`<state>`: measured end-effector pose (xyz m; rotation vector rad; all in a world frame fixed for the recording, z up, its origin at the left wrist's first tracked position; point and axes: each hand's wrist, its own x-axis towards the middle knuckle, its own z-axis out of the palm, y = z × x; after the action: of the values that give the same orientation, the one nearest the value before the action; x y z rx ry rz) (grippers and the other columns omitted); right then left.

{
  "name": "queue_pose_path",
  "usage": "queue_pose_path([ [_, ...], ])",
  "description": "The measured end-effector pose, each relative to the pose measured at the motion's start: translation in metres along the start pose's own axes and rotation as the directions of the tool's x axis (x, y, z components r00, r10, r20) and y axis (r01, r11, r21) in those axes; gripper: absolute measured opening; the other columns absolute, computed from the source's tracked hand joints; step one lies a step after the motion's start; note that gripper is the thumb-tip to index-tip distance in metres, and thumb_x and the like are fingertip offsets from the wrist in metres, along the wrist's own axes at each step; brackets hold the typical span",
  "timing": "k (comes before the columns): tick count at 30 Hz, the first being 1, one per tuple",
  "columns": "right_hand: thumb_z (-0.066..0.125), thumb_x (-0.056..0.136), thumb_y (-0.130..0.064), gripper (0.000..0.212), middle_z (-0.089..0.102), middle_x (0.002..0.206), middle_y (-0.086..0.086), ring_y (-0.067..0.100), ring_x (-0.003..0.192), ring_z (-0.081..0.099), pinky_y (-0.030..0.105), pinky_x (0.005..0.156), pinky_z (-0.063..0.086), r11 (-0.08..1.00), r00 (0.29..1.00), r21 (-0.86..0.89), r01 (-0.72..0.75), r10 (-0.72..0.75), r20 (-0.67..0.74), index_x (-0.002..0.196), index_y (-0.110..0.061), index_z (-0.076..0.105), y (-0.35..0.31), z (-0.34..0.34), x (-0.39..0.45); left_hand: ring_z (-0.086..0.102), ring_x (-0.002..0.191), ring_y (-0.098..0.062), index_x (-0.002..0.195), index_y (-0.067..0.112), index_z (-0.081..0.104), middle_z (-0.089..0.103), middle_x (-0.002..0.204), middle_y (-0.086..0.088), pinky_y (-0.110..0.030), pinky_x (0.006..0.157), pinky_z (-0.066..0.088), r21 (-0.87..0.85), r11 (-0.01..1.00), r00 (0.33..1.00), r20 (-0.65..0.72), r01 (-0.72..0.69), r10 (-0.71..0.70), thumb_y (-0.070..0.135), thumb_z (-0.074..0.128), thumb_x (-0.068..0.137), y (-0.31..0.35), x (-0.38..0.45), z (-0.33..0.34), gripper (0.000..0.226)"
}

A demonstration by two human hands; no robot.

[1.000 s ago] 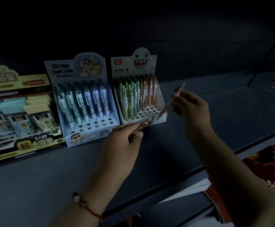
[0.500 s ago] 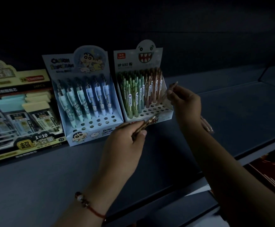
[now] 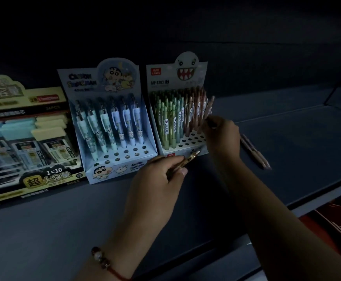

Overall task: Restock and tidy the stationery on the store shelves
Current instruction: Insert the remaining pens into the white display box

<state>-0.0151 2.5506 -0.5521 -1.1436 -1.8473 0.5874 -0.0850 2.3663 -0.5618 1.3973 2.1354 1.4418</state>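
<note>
The store shelf point(image 3: 43, 230) is dark and grey, with only dim light on the boxes at its back. The person's right hand point(image 3: 222, 136) has moved in from a second ago, when it was out in the open air beside the box. Now it sits right at the right side of the monster pen box point(image 3: 177, 110). Its grip is a pinch on one brown pen point(image 3: 209, 107), which leans just above the pinch with its low end hidden among the brown pens already standing there. It looks like this pen is going into a hole, so one more pen is almost back in place.

The left hand point(image 3: 159, 179) waits just below the front of the same box. Its grip is curled around a small bunch of pens point(image 3: 189, 160), with the tips poking out past the thumb. These look like the next ones to go in.

More loose pens point(image 3: 254, 152) lie flat on the shelf, just to the right of the right hand. The box has many open holes near the right hand's pinch, so the job seems far from done.

To the left of the left hand stands the cartoon pen box point(image 3: 112, 126), and further left the refill box point(image 3: 23, 138).
</note>
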Motion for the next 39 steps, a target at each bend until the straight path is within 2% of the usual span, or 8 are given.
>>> queue_pose_path([
  [6,0.051,0.094,-0.036,0.029,0.066,0.069,0.0,0.02,0.064,0.063,0.033,0.056,0.047,0.985,0.999,-0.17,-0.013,0.019,0.033,0.079,-0.019,0.068,0.002,0.01,0.005,0.057,0.09,0.012,0.118,0.036,0.066,0.065,0.099,0.025,-0.016,0.078,0.048,-0.01,1.0,1.0,0.006,0.017,-0.017,0.032,0.065,0.091,0.0,-0.005,-0.005,0.028],
  [17,0.043,0.098,-0.033,0.032,0.068,0.077,0.005,0.026,0.07,0.064,0.033,0.058,0.049,0.959,0.989,-0.283,0.031,0.011,0.146,0.09,-0.018,0.07,-0.002,0.0,0.001,0.062,0.084,0.012,0.104,0.039,0.07,0.07,0.09,0.024,-0.016,0.074,0.048,-0.141,0.984,0.994,-0.001,0.11,-0.111,0.034,0.066,0.089,0.002,-0.008,-0.015,0.016],
  [20,0.051,0.095,-0.022,0.022,0.07,0.084,0.004,0.021,0.07,0.064,0.032,0.062,0.052,0.977,0.986,-0.204,0.065,-0.032,0.164,0.107,-0.018,0.069,-0.013,-0.017,-0.014,0.063,0.083,0.011,0.09,0.044,0.067,0.069,0.088,0.027,-0.018,0.073,0.047,-0.203,0.971,0.991,-0.016,0.124,-0.13,0.032,0.068,0.088,0.005,-0.01,-0.019,0.012],
  [23,0.062,0.093,-0.024,0.013,0.067,0.079,-0.009,0.004,0.066,0.061,0.022,0.059,0.046,0.995,0.955,0.07,-0.065,0.042,0.295,0.099,-0.02,0.073,-0.03,-0.031,-0.031,0.063,0.073,0.005,0.09,0.038,0.07,0.07,0.083,0.02,-0.018,0.067,0.045,-0.245,0.961,0.989,-0.042,0.129,-0.143,0.029,0.07,0.086,0.009,-0.011,-0.022,0.009],
  [26,0.06,0.095,-0.022,0.015,0.069,0.08,0.0,0.008,0.065,0.058,0.022,0.06,0.042,0.893,0.805,0.286,-0.348,0.128,0.58,0.091,-0.016,0.072,-0.048,-0.045,-0.05,0.062,0.071,0.004,0.09,0.033,0.07,0.07,0.078,0.009,-0.004,0.059,0.041,-0.297,0.946,0.985,-0.068,0.133,-0.16,0.024,0.07,0.087,0.015,-0.012,-0.024,0.01],
  [29,0.061,0.094,-0.024,0.019,0.069,0.084,0.005,0.009,0.07,0.06,0.02,0.062,0.044,0.837,0.699,0.337,-0.431,0.073,0.712,0.098,-0.009,0.073,-0.054,-0.054,-0.069,0.063,0.073,0.005,0.094,0.03,0.073,0.072,0.078,0.008,0.0,0.059,0.04,-0.347,0.929,0.987,-0.05,0.127,-0.154,0.02,0.069,0.088,0.022,-0.015,-0.025,0.012],
  [35,0.068,0.09,-0.017,0.02,0.072,0.097,0.016,0.016,0.086,0.064,0.021,0.075,0.052,0.783,0.728,0.417,-0.462,0.067,0.682,0.102,-0.002,0.071,-0.049,-0.067,-0.085,0.067,0.076,0.004,0.1,0.028,0.075,0.075,0.084,0.013,-0.008,0.062,0.047,-0.359,0.924,0.991,0.025,0.132,-0.131,0.019,0.066,0.09,0.027,-0.021,-0.016,0.016],
  [39,0.068,0.088,-0.01,0.011,0.071,0.084,0.008,0.011,0.075,0.067,0.016,0.065,0.052,0.744,0.74,0.463,-0.481,0.062,0.67,0.096,-0.003,0.071,-0.049,-0.076,-0.089,0.067,0.075,0.004,0.095,0.027,0.075,0.074,0.082,0.016,-0.007,0.064,0.047,-0.365,0.923,0.992,0.045,0.125,-0.117,0.015,0.066,0.09,0.03,-0.024,-0.012,0.016],
])
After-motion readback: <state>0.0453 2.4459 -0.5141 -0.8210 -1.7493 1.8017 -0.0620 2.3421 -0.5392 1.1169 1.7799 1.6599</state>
